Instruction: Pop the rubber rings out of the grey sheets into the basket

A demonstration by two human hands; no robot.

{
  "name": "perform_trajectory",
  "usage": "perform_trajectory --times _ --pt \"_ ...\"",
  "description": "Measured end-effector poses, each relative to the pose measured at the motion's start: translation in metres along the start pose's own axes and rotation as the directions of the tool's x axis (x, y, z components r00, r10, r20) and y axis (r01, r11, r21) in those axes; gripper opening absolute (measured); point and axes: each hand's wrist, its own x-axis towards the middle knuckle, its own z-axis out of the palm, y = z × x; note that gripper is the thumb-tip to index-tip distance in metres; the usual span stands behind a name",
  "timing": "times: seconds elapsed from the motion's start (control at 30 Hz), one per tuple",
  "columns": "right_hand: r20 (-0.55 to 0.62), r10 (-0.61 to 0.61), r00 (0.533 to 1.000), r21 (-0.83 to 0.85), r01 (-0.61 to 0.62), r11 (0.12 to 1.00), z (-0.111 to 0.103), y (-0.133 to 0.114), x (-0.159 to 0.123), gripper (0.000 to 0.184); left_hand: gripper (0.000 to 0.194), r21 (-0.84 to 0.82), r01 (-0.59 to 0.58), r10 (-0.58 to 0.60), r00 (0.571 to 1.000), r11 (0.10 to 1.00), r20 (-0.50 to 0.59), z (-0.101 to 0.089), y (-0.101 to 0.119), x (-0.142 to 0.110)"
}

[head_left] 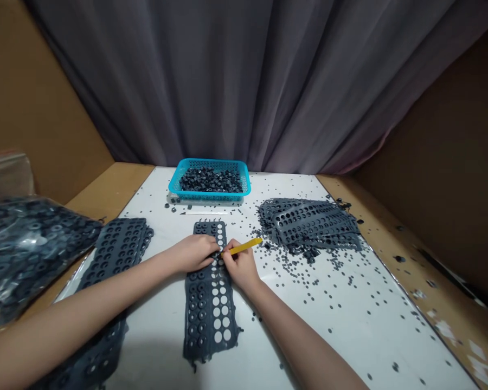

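A dark grey rubber sheet (207,309) of moulded rings lies lengthwise on the white table top (350,303) in front of me. Its right columns show empty round holes; the left columns still carry rings. My left hand (195,253) rests on the sheet's upper part, fingers curled and pressing it down. My right hand (239,266) pinches a yellow stick-like tool (244,247), whose tip touches the sheet beside my left fingers.
A blue plastic basket (210,182) of loose black rings stands at the back. Punched-out sheets (313,223) are piled to the right, amid scattered bits. Full sheets (117,249) are stacked at left, beside a clear bag (24,244) of black parts. Cardboard walls and a curtain enclose the table.
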Motion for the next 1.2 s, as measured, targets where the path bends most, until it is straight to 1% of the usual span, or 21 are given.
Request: perform_trajectory --times 0.07,0.2,0.33,0.47,0.53,0.63,0.77,0.83,0.9,0.97,1.03,1.07,1.13,1.2 --pt "-0.001 -0.002 1.0 -0.006 0.002 1.0 0.0 0.0 0.0 0.013 0.009 -0.02 0.008 -0.009 0.999 1.0 -0.033 0.007 0.001 0.002" --pt "0.001 -0.001 1.0 -0.01 0.001 1.0 0.001 0.001 -0.001 0.013 0.021 -0.106 -0.034 0.026 0.997 0.994 -0.079 0.024 -0.003 0.003" --pt "-0.004 -0.017 1.0 -0.06 0.017 0.998 0.001 0.001 -0.001 0.013 0.021 -0.161 -0.061 0.042 0.992 0.985 -0.118 0.03 -0.012 0.0" --pt "0.007 -0.02 1.0 -0.088 0.02 0.996 0.001 0.001 -0.002 0.013 0.018 -0.285 -0.034 -0.001 0.992 0.958 -0.124 0.024 -0.018 -0.003" --pt "0.012 -0.016 1.0 -0.094 0.017 0.995 0.001 0.001 -0.002 0.013 0.018 -0.347 -0.003 -0.058 0.984 0.938 -0.166 0.02 -0.017 -0.005" --pt "0.012 -0.007 1.0 -0.1 0.008 0.995 0.0 0.0 -0.002 0.013 0.02 -0.4 0.038 -0.149 0.957 0.916 -0.249 0.017 -0.014 -0.007" --pt "0.012 0.01 1.0 -0.089 -0.009 0.996 0.0 0.0 -0.002 0.012 0.018 -0.459 0.076 -0.237 0.923 0.885 -0.304 0.01 -0.015 -0.005" --pt "0.015 0.016 1.0 -0.073 -0.015 0.997 0.001 0.0 -0.002 0.012 0.017 -0.492 0.119 -0.299 0.904 0.862 -0.305 0.002 -0.019 -0.005" --pt "0.017 0.027 0.999 -0.052 -0.026 0.998 0.001 0.0 -0.002 0.012 0.017 -0.552 0.154 -0.35 0.898 0.819 -0.268 -0.005 -0.023 -0.005" --pt "0.019 0.04 0.999 -0.032 -0.039 0.999 0.0 -0.001 -0.002 0.011 0.018 -0.658 0.159 -0.382 0.9 0.737 -0.211 -0.01 -0.024 -0.007" --pt "0.032 0.052 0.998 -0.002 -0.052 0.999 -0.001 -0.001 -0.002 0.011 0.021 -0.787 0.157 -0.43 0.891 0.597 -0.148 -0.011 -0.022 -0.009" --pt "0.042 0.06 0.997 0.022 -0.061 0.998 -0.002 -0.001 -0.001 0.011 0.025 -0.848 0.162 -0.455 0.884 0.505 -0.102 -0.01 -0.02 -0.01" --pt "0.058 0.086 0.995 0.102 -0.092 0.991 -0.003 0.001 -0.001 0.01 0.03 -0.941 0.174 -0.486 0.874 0.292 0.011 -0.007 -0.013 -0.013" --pt "0.06 0.133 0.989 0.206 -0.143 0.968 -0.004 0.003 0.0 0.01 0.029 -0.983 0.164 -0.479 0.871 0.081 0.106 -0.002 -0.006 -0.016"
